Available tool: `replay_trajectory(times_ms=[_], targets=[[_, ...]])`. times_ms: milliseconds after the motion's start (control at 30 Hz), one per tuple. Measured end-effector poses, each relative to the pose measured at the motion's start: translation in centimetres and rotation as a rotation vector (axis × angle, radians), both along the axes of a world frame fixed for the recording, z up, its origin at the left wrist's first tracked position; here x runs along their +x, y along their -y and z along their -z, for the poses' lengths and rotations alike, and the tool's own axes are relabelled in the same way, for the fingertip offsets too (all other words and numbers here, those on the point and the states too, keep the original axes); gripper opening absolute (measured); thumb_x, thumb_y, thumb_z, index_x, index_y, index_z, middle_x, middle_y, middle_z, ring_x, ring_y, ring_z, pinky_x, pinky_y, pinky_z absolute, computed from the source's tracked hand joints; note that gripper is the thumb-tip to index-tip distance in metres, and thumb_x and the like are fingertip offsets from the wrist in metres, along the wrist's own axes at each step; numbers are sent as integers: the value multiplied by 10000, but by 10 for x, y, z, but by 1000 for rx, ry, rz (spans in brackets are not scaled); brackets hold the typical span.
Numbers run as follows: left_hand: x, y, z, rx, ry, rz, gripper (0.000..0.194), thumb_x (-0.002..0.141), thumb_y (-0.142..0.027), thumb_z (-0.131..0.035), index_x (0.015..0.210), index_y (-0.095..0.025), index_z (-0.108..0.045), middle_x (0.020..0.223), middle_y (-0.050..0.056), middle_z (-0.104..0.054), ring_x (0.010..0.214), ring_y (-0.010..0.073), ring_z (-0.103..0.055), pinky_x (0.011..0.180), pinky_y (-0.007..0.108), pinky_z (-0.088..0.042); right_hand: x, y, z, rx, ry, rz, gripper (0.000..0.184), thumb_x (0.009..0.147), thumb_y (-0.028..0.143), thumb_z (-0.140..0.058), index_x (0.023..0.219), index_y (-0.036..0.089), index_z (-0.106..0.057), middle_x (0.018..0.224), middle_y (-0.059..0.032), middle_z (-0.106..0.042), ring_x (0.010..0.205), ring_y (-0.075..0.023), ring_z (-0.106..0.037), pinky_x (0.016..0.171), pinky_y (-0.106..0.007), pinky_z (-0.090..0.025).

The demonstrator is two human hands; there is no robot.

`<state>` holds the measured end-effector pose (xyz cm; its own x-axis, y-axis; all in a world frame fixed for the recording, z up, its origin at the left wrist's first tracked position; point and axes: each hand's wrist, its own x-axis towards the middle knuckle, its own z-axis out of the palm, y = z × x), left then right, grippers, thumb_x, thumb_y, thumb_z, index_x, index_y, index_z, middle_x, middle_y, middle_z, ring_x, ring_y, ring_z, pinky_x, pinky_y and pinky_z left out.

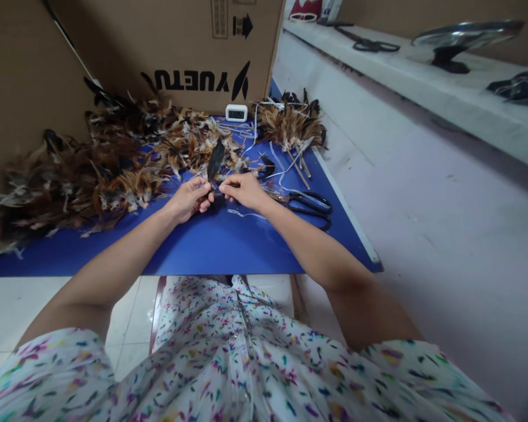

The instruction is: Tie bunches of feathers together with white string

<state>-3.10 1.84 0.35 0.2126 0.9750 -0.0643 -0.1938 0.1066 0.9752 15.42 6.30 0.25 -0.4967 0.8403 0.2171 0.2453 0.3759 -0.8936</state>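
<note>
My left hand (190,198) and my right hand (245,189) meet over the blue table (211,246), both pinched at the base of a dark feather (215,159) that stands upright between them. A thin white string (243,214) lies on the table just under my right wrist. Loose brown and black feathers (92,176) are heaped to the left of my hands.
Black scissors (310,205) lie right of my right hand. A bound feather bunch with sticks (290,126) sits at the far right corner. A small white digital clock (236,112) stands before a cardboard box (180,47). A white wall ledge (422,70) runs on the right.
</note>
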Motion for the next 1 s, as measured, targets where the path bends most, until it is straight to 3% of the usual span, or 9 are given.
replay_trajectory(times_ms=[667, 867, 1000], targets=[[-1, 2, -7, -67, -88, -49, 430, 735, -425, -780, 860, -213, -427, 618, -11, -640, 322, 60, -417, 304, 139, -263, 5, -7, -3, -73, -237, 153, 100, 813, 214, -647, 738, 148, -651, 586, 27, -623, 486, -62, -551, 530, -188, -470], [-1, 1, -4, -46, -89, -44, 419, 743, -402, -775, 863, -216, -419, 594, -49, -584, 339, 55, -426, 324, 140, -292, 7, -12, 5, 55, -128, 159, 106, 798, 241, -637, 756, 149, -671, 649, 1, -655, 568, -98, -576, 624, -243, -481], [0, 1, 0, 8, -119, -41, 420, 735, -408, -778, 866, -210, -431, 582, -61, -573, 347, 51, -427, 331, 141, -301, 9, -8, 2, 192, 22, 102, 213, 776, 294, -686, 908, 130, -717, 803, -27, -703, 735, -132, -603, 741, -275, -452]])
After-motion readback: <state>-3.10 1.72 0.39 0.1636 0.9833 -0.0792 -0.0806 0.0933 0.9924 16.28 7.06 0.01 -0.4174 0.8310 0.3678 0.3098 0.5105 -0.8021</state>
